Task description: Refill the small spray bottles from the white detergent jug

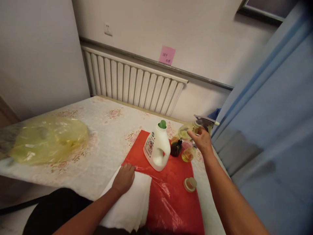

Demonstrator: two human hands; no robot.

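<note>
My right hand (201, 140) is closed around the neck of a clear spray bottle (187, 130) with yellowish liquid and a grey trigger head, held tilted in the air above the table's right side. My left hand (124, 178) rests palm down, fingers curled, on a folded white cloth (132, 202) at the near edge. A white detergent jug (157, 147) with a green cap stands on a red plastic sheet (171, 195). Beside it are a small dark bottle (176, 147), a small bottle of yellow liquid (187, 154) and a round beige lid (190, 184).
The table (105, 130) has a floral cloth. A yellow plastic bag (46, 138) lies at the left. A white radiator (132, 83) runs along the wall behind, under a pink note (167, 55). A blue curtain (269, 114) hangs close on the right.
</note>
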